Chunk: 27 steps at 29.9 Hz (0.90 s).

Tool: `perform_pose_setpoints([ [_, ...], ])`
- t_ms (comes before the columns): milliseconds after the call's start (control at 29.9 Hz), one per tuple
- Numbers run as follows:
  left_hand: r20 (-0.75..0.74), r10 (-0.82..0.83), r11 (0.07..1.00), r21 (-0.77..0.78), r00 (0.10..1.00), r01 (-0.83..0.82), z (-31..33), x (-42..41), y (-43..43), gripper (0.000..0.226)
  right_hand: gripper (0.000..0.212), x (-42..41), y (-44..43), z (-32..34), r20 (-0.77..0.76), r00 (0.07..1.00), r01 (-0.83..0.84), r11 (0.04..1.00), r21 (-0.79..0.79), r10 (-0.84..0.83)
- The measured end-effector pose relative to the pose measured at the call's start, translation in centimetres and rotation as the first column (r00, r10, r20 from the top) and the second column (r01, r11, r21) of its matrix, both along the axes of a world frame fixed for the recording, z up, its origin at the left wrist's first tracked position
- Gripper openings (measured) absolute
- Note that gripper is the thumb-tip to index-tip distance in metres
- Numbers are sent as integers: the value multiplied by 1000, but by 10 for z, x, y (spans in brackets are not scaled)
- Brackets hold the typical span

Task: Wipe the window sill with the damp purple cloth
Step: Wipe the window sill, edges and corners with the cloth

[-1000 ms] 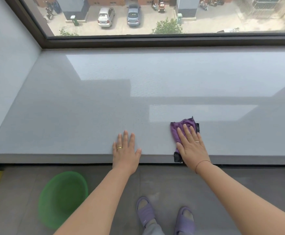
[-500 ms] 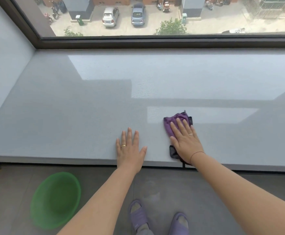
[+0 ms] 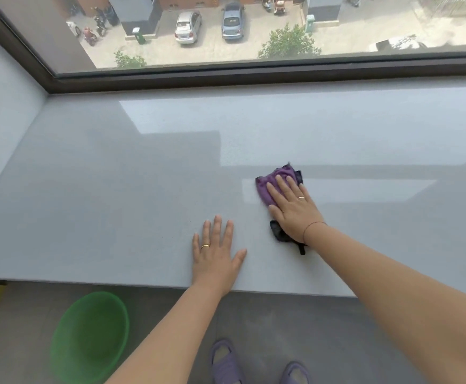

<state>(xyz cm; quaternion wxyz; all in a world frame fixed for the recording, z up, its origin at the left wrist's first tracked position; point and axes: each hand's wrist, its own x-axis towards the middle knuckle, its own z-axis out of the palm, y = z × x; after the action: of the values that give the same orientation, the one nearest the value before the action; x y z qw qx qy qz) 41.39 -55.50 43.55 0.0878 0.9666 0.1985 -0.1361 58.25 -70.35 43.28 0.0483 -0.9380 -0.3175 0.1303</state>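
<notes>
Purple cloth (image 3: 268, 187) bunched, dark edge trailing, centre-right of frame on sill (image 3: 115, 203). Right hand (image 3: 292, 209) flat on it, fingers straight. Left hand (image 3: 218, 253) spread flat on bare sill, lower centre. Green basin (image 3: 90, 336) on floor lower left. Sill smooth, matte grey.

The cloth (image 3: 263, 189) is being pressed onto the window sill (image 3: 101, 217) beneath the fingers (image 3: 281, 188) of the right hand (image 3: 294, 214). The left hand (image 3: 216, 259) is being rested flat, left of those fingers and nearer the sill's edge. A basin (image 3: 90, 339) is being kept on the floor (image 3: 254, 328), farther left.
</notes>
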Motion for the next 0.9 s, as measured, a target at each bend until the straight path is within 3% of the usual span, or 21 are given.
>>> perform_pose_setpoints([
  [134, 35, 33, 999, -9, 999, -32, 2, 4, -2, 66, 58, 34, -1, 4, -24, 948, 316, 948, -40, -317],
  [200, 94, 49, 999, -13, 994, -48, 6, 13, -2, 60, 59, 22, 23, 4, -25, 934, 356, 934, -31, -356],
  [334, 133, 18, 1000, -6, 991, -17, 10, 39, 0, 59, 57, -1, 60, 0, -34, 997, -66, 997, 28, 67],
  [401, 134, -7, 1000, 8, 991, 6, 11, 53, 4, 62, 55, 17, 50, 1, -17, 986, -168, 985, 30, 168],
  [534, 101, -59, 998, -11, 993, 60, 10, 79, 12, 66, 56, 89, 14, 1, 9, 993, 114, 993, -11, -114],
  [635, 82, -105, 994, -22, 991, 108, 6, 93, 22, 66, 57, 117, 16, 3, -6, 932, 361, 931, -55, -362],
  [701, 84, -133, 991, -14, 988, 134, 3, 100, 26, 68, 58, 108, 44, 4, -2, 907, 420, 907, -40, -420],
  [802, 87, -144, 989, 2, 986, 145, 1, 101, 21, 70, 57, 81, 90, 0, -14, 992, 127, 992, 17, -126],
  [902, 109, -146, 989, 5, 983, 147, 0, 101, 19, 71, 55, 84, 96, 1, -24, 991, -131, 991, 15, 131],
])
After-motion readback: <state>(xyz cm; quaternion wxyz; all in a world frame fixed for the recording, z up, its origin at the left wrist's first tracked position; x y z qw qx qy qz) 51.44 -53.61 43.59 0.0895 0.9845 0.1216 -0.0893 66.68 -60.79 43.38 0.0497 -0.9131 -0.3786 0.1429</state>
